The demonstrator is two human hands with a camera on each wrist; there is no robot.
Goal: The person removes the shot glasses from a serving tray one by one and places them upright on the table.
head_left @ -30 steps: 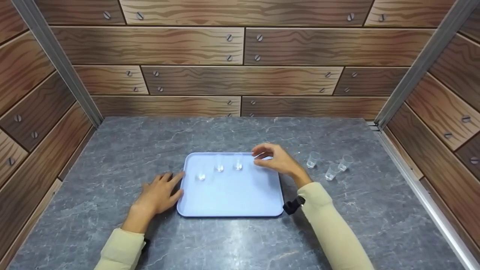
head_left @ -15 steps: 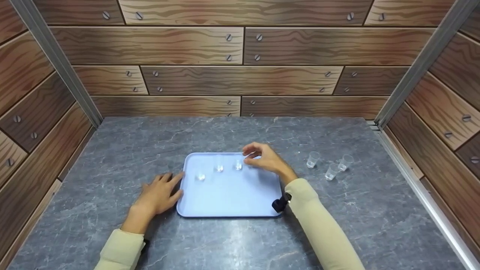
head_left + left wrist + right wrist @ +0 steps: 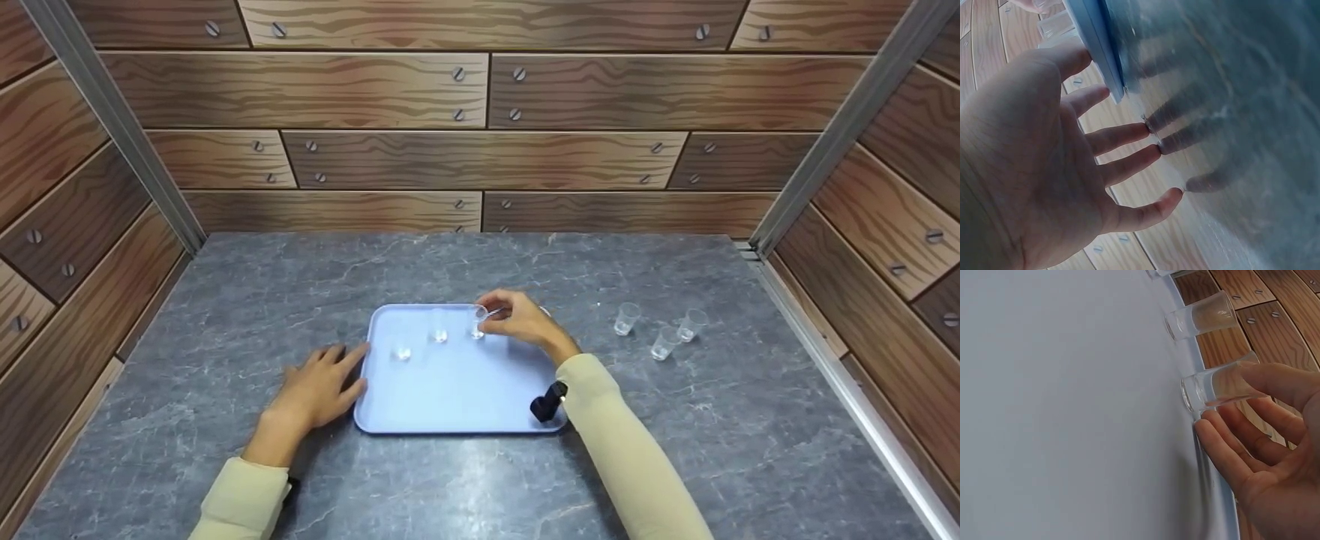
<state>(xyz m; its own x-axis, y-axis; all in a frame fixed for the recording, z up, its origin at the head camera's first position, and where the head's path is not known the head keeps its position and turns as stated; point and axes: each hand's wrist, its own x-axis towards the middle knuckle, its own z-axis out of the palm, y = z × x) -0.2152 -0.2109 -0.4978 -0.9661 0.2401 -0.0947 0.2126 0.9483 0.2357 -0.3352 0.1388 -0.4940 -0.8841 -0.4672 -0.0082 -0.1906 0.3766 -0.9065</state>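
Head view: at centre, the right hand (image 3: pixel 521 321) pinches a small clear tapered glass (image 3: pixel 477 334) upright on a pale-blue rectangular tray (image 3: pixel 457 405). Left wrist view: the left hand (image 3: pixel 1044 157) has fingers spread – two tips against the tray, top centre. Right wrist view: right of centre – thumb overlapping the glass, other fingers curled beside it

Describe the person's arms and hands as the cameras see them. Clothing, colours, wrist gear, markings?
Left sleeve and right sleeve: plain pale yellow, long, ending near the wrists. Left hand and right hand: bare, no gloves. Small black device at the right wrist; a black piece shows beside the left cuff, mostly hidden. No cables or markings visible.
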